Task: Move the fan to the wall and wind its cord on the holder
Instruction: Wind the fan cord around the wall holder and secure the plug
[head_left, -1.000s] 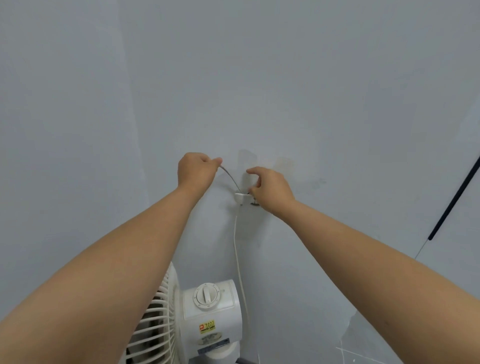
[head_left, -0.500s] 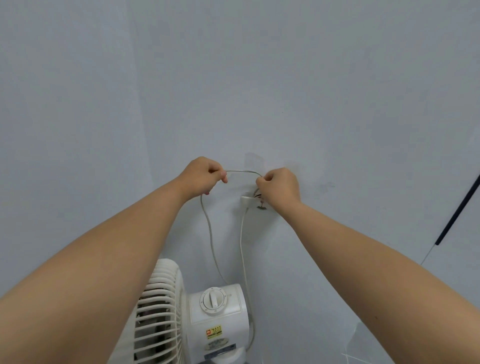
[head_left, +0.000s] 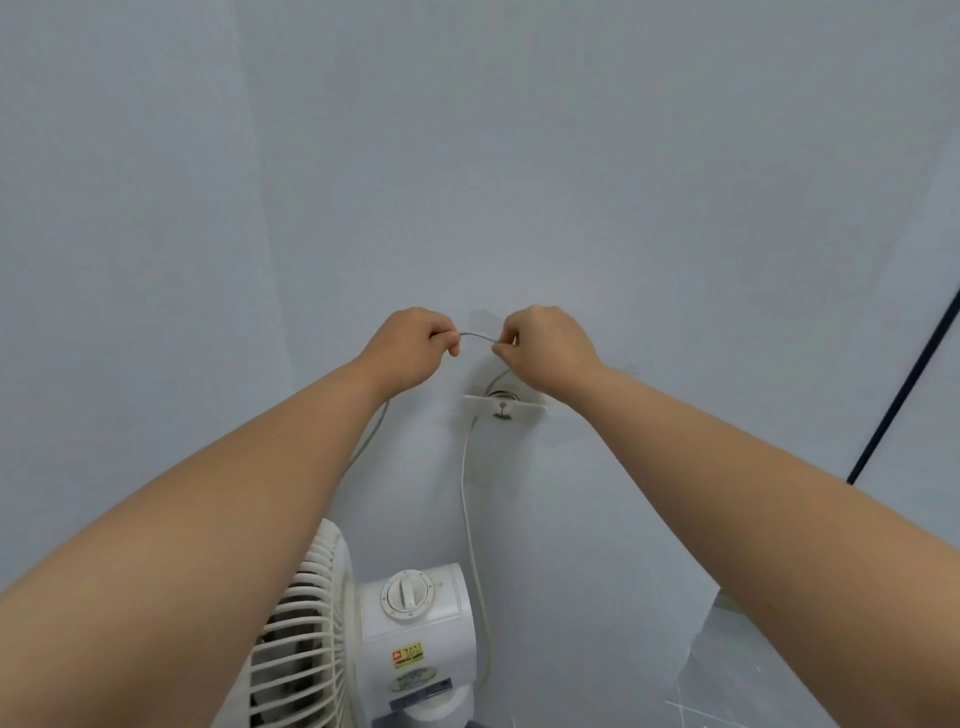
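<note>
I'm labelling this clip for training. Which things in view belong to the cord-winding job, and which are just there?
In the job: fan, cord, holder, left hand, right hand.
Just there: dark pole, wall.

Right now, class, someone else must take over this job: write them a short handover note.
Left hand: pinching the cord, with slack hanging down behind the forearm.
Right hand: pinching the same cord just above the holder.
Fan: standing by the wall, below the holder.
Done: fan moved; some cord sits at the holder.
Left: wind the hanging slack on.
</note>
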